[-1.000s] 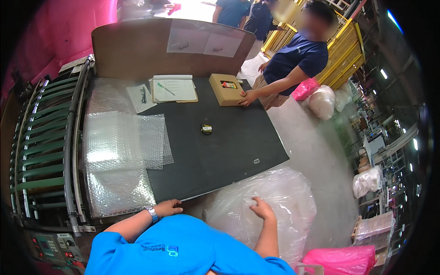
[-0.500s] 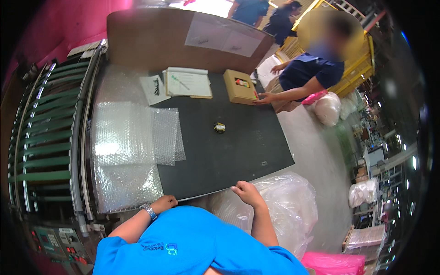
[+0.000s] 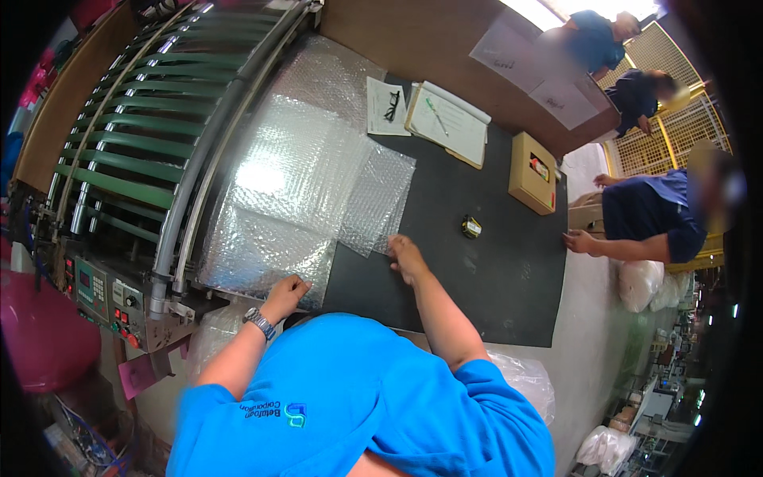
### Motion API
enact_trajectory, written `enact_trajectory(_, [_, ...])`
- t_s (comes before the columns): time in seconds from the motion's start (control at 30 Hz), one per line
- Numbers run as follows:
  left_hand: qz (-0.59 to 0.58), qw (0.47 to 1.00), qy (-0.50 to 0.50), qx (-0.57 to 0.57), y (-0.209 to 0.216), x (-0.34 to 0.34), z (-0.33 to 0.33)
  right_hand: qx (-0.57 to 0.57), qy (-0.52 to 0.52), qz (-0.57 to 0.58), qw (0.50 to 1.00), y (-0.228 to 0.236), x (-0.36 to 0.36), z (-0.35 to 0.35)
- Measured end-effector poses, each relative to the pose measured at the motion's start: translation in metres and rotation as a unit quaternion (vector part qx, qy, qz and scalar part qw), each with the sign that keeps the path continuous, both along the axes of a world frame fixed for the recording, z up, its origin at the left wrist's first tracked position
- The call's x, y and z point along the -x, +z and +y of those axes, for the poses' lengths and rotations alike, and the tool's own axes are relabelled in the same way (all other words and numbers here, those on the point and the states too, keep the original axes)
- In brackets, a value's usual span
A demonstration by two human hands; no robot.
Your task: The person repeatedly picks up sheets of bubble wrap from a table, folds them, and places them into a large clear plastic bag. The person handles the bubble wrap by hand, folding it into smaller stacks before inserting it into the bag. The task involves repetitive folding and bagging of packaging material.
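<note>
My left hand (image 3: pixel 286 297) is loosely closed over the near edge of a large bubble wrap sheet (image 3: pixel 266 230), with no held thing showing. A steel watch (image 3: pixel 259 324) circles that wrist. Over the table's dark mat, my right hand (image 3: pixel 407 259) reaches forward, its fingertips bent together at the near right corner of smaller bubble wrap pieces (image 3: pixel 381 195). These pieces lie overlapping on the large sheet and partly on the dark mat (image 3: pixel 445 278). Right of them sits a small yellow and black tape measure (image 3: pixel 471 226).
Left stands a machine with green rollers (image 3: pixel 151 119) and a control panel (image 3: pixel 119 302). Glasses (image 3: pixel 392 106) on paper, a clipboard (image 3: pixel 449 123) with a pen and a brown box (image 3: pixel 532 173) line the back, before a brown board (image 3: pixel 429 48). A co-worker (image 3: pixel 652 211) stands right.
My view has turned toward the left. My right hand has gone from the table's front edge to the corner of the bubble wrap pieces. My left hand has come onto the large sheet.
</note>
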State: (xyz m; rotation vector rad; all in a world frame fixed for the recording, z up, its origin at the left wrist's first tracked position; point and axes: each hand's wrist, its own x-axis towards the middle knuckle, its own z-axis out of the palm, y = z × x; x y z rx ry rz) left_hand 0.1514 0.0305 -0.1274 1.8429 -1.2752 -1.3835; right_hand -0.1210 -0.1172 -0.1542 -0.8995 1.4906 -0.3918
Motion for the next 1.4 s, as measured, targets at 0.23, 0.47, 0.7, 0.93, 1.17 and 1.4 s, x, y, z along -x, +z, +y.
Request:
enact_trajectory(0.23, [0.031,0.996,0.084,-0.009,0.018,0.007,-0.012,-0.049,-0.206,0.055,0.976,-0.042,0.005,-0.087])
enact_trajectory(0.47, [-0.114,0.962,0.132,0.209,0.055,-0.01,-0.081,-0.071,-0.152,-0.188,0.968,-0.05,-0.034,-0.121])
enact_trajectory(0.7, [-0.445,0.856,0.139,0.223,0.05,-0.064,-0.19,-0.101,-0.07,-0.446,0.886,-0.03,-0.131,-0.122])
enact_trajectory(0.93, [-0.059,0.976,0.049,0.206,0.06,-0.02,-0.208,0.042,-0.013,-0.457,0.888,0.075,-0.12,-0.106])
enact_trajectory(1.17, [0.375,0.918,0.029,0.125,0.088,0.083,-0.174,0.141,0.021,-0.24,0.96,0.156,-0.016,-0.052])
enact_trajectory(1.4, [0.274,0.957,-0.039,-0.089,0.047,0.102,-0.144,0.045,-0.053,-0.079,0.994,0.103,0.022,-0.005])
